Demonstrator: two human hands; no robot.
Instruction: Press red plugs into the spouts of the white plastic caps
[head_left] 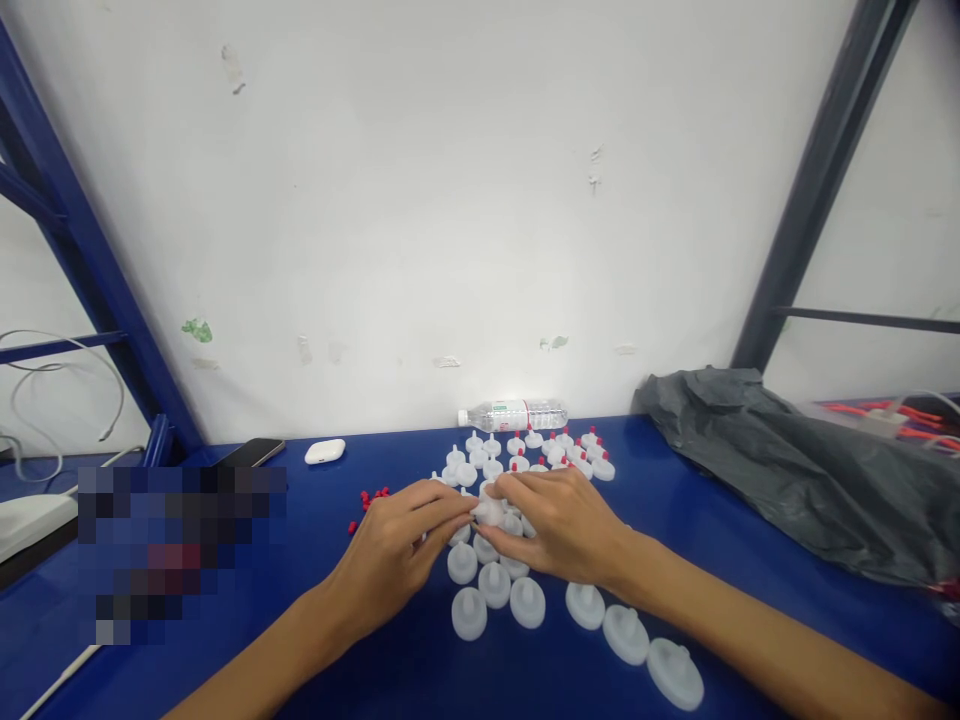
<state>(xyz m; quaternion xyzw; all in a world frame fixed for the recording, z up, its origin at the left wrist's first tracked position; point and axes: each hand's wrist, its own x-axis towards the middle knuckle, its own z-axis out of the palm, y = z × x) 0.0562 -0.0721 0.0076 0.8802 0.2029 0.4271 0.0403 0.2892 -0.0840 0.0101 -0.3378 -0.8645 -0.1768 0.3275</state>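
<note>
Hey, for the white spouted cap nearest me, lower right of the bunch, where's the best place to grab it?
I'd pinch its raised spout from above, leaning in from the near side: the cap sits broad side down with the spout pointing up, and your right forearm appears just beyond it in this view.

A whitish piece (pixel 491 511) is held among round, nozzle-topped discs (pixel 469 618), those at back right wearing red caps (pixel 592 430).
</note>
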